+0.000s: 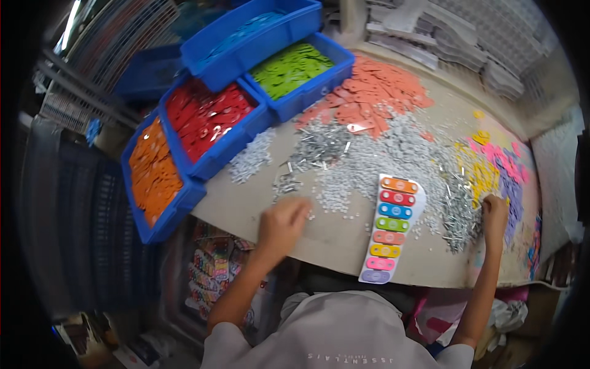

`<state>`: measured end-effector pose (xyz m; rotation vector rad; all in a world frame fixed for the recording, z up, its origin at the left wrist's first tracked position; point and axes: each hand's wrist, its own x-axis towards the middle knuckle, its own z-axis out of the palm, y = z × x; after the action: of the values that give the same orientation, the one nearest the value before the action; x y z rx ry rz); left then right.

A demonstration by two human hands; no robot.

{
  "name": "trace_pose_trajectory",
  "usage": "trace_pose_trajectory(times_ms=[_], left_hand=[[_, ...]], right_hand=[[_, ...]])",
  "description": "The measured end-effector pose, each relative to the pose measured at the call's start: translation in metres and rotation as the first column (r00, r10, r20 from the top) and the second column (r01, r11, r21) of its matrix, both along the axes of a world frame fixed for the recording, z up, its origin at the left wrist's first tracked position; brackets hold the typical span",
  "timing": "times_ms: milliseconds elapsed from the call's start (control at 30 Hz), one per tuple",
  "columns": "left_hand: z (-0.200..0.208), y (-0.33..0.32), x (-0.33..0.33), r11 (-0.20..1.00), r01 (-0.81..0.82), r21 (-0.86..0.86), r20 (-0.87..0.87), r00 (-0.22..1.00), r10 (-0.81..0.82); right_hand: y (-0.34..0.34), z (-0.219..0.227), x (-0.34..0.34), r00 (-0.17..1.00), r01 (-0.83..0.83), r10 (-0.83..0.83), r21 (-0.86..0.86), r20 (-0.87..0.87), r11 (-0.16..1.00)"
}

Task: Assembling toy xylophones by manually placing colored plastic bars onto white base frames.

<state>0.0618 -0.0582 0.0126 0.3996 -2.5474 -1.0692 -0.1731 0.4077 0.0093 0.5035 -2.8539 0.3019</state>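
My left hand (284, 226) hovers over the near left part of the table, beside scattered small white beads (344, 184). Its fingers are drawn together in a pinch; what they hold, if anything, I cannot make out. At the right, my right hand (494, 218) reaches down beside a heap of silvery metal pins (456, 215) and the yellow flat pieces (485, 174). Its fingers are closed too, with their tips partly hidden. Between the hands lies a white card (412, 212) bearing a column of rounded strips in several colours.
Blue bins with orange pieces (150, 172), red pieces (206, 117), green pieces (292, 69) and blue pieces (249, 31) stand at the left and back. Salmon pieces (381, 86) are heaped at the back. Pink pieces (507, 161) and purple pieces (510, 194) lie far right.
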Motion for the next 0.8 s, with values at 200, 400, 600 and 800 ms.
trace_pose_trajectory(times_ms=[200,400,600,800], left_hand=[[0.005,-0.099,0.001,0.899,-0.247,-0.362,-0.081,0.969,0.233],[-0.014,-0.103,-0.022,0.89,-0.151,-0.431,-0.103,0.988,0.117],[-0.027,-0.091,-0.043,0.834,-0.156,-0.53,-0.103,0.988,0.119],[-0.029,-0.087,-0.04,0.869,-0.251,-0.427,-0.034,0.964,0.262]], right_hand=[[-0.005,-0.008,-0.006,0.999,0.02,-0.016,0.102,-0.038,0.995],[-0.013,0.003,-0.001,1.0,0.021,-0.019,0.091,-0.017,0.996],[-0.043,0.03,0.034,0.985,0.042,-0.075,-0.213,-0.153,0.976],[-0.104,0.038,0.11,0.989,-0.091,0.142,-0.554,0.049,0.827]])
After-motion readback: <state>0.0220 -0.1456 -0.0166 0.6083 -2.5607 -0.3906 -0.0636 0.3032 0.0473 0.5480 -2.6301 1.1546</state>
